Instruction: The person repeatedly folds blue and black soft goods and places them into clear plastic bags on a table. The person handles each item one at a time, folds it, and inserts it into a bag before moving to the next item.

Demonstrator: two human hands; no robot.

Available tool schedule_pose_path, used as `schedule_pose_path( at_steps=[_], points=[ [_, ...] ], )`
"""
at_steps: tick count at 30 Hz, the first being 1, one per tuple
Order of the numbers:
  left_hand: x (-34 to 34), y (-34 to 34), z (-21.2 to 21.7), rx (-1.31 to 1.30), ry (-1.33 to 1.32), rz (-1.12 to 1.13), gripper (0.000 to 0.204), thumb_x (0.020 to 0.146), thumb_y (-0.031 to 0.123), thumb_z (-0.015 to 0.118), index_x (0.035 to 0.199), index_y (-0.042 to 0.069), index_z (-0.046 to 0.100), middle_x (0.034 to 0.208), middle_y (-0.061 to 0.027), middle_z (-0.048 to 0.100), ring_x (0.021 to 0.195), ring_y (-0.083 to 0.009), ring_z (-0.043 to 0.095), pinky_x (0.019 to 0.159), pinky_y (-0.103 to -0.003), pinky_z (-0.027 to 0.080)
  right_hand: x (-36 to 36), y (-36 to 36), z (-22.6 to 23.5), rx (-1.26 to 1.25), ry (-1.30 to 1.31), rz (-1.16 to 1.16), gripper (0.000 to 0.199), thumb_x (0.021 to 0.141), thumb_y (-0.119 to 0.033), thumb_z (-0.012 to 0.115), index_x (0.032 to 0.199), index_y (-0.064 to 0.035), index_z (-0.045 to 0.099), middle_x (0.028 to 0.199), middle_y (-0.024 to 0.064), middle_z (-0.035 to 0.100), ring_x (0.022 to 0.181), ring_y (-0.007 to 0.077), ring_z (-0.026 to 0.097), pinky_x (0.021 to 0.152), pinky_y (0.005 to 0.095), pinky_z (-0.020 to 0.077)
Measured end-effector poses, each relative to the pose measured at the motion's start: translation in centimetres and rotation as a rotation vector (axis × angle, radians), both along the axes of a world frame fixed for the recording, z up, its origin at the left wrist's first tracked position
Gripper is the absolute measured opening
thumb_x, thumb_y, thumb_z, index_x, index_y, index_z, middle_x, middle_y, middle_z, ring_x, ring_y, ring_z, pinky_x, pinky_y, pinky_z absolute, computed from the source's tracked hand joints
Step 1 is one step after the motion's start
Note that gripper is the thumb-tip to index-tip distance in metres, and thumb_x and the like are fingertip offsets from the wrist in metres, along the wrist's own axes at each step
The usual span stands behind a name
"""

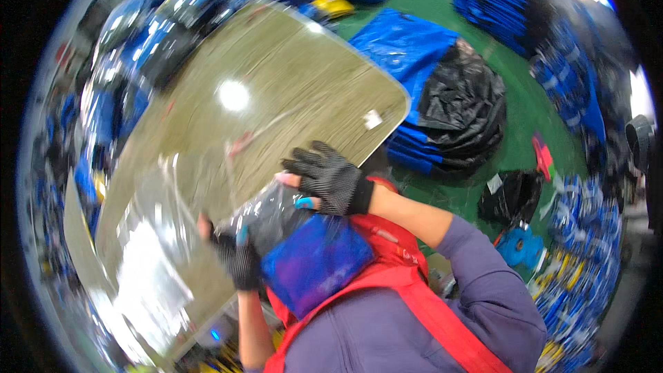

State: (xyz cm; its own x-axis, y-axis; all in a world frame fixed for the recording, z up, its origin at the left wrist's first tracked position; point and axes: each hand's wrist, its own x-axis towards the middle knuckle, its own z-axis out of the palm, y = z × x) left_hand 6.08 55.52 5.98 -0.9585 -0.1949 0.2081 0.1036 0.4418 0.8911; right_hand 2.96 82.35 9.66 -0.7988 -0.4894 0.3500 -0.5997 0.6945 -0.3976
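The blue-and-black folded bag in clear film (314, 262), at the table's (311, 83) near edge, seems light, soft and slippery, probably best held by its thick blue fold, with the right hand (328, 178) spread loosely over its black end, the left hand's (238, 259) grip too blurred to tell, and a white sticker (373, 119) by the table's right corner unreadable

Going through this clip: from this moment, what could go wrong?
The shiny blue package appears to overhang the table's edge against the red apron, so it might slip down if the left hand and right hand let it go.

Loose clear plastic lies close to the left hand and could snag or be dragged along.
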Motion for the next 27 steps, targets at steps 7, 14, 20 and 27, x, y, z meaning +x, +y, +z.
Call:
schedule_pose_path(
  at_steps=[7, 14, 20, 27],
  points=[
    [-0.4, -12.4, -3.9, 0.486, -0.606, -0.152, 0.059, 0.095, 0.026, 0.055, 0.145, 0.004, 0.032, 0.142, -0.0107, 0.04, 0.128, -0.0213, 0.04, 0.108, -0.035, 0.033, -0.1, 23.6, -24.9, -0.461, -0.418, -1.327, 0.049, 0.086, -0.024, 0.057, 0.133, -0.0125, 0.051, 0.128, 0.0189, 0.055, 0.115, 0.0405, 0.052, 0.099, 0.0507, 0.0389],
    [-30.2, -9.2, 21.8, 0.407, 0.055, 0.192, 0.057, 0.097, 0.041, 0.041, 0.14, 0.005, 0.035, 0.139, -0.0171, 0.042, 0.125, -0.031, 0.042, 0.107, -0.044, 0.031, -9.1, 28.1, -35.9, 0.316, -0.728, -0.899, 0.066, 0.083, -0.04, 0.062, 0.144, -0.0282, 0.038, 0.149, 0.0098, 0.035, 0.134, 0.0345, 0.034, 0.105, 0.052, 0.0311],
    [-29.9, -3.3, 11.6, 0.222, -0.279, -0.322, 0.043, 0.095, 0.023, 0.056, 0.129, -0.002, 0.047, 0.113, -0.0168, 0.062, 0.102, -0.026, 0.06, 0.091, -0.036, 0.047, -16.3, 35.0, -33.8, -0.316, -0.795, -1.475, 0.044, 0.094, -0.042, 0.036, 0.115, -0.0126, 0.06, 0.11, 0.0255, 0.062, 0.101, 0.0451, 0.059, 0.088, 0.0548, 0.0459],
    [-21.0, 2.4, 4.4, 0.678, -0.634, -0.448, 0.059, 0.099, 0.047, 0.037, 0.141, 0.005, 0.032, 0.13, -0.0221, 0.051, 0.111, -0.0354, 0.056, 0.095, -0.048, 0.045, -14.7, 34.7, -1.4, -0.582, 0.409, -0.712, 0.038, 0.086, -0.04, 0.062, 0.103, -0.0054, 0.063, 0.09, 0.0154, 0.068, 0.077, 0.0316, 0.066, 0.071, 0.0425, 0.0506]
  ],
)
